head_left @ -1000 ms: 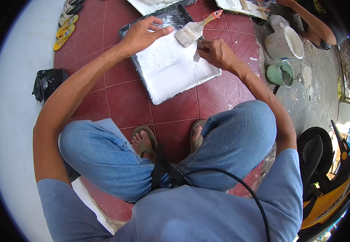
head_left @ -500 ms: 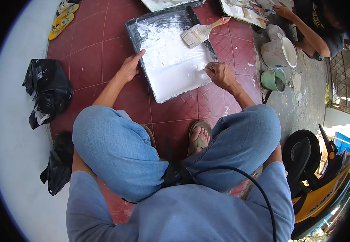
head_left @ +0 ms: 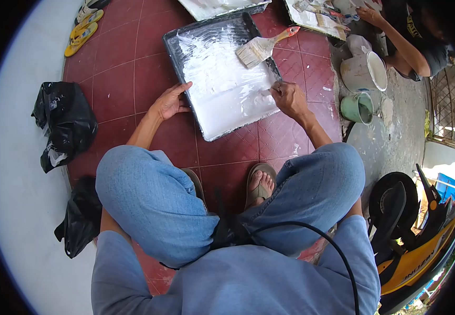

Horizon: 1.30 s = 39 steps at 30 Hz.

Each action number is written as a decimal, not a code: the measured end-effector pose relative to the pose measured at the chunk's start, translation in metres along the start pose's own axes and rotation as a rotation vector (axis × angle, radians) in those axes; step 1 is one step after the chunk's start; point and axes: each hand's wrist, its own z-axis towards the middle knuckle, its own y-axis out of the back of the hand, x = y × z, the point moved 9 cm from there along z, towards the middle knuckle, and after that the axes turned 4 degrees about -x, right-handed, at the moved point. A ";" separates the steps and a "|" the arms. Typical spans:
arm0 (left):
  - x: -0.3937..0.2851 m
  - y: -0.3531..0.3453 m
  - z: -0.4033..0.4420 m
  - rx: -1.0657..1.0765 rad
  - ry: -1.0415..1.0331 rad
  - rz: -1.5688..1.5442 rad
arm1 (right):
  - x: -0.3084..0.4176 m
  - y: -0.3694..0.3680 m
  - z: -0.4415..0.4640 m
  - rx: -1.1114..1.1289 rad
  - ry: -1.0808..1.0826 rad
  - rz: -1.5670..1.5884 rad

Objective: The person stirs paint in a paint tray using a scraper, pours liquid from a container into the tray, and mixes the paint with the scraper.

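Observation:
A black paint tray (head_left: pixel 174 55) with wet white paint lies on the red tiles in front of me. My left hand (head_left: pixel 172 102) grips its left rim, thumb over the edge and the other fingers at the side. At the tray's lower right, my right hand (head_left: pixel 289 100) is closed around a small tool, mostly hidden by the fingers, whose end is in the white paint. A wide brush (head_left: pixel 259 51) with a red-tipped handle rests across the tray's right rim, bristles inward.
Beyond are two more paint-covered trays (head_left: pixel 222 6) (head_left: pixel 316 20), the right one holding brushes. A white bucket (head_left: pixel 356 72) and a green pot (head_left: pixel 352 107) stand right, near another person's arm (head_left: pixel 403 42). Black bags (head_left: pixel 72 121), yellow sandals (head_left: pixel 83 34) and a yellow motorcycle (head_left: pixel 421 252) flank me.
My left hand has come down from above the tray to its left rim. My right hand has moved down to the tray's lower right, with its tool now in the paint.

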 end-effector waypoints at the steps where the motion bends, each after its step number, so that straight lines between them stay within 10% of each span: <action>1: 0.001 0.003 0.000 -0.016 -0.004 -0.003 | -0.010 -0.004 -0.004 -0.001 0.000 -0.052; 39: -0.005 -0.012 0.014 0.024 -0.164 -0.144 | -0.005 0.004 -0.013 -0.155 -0.152 0.226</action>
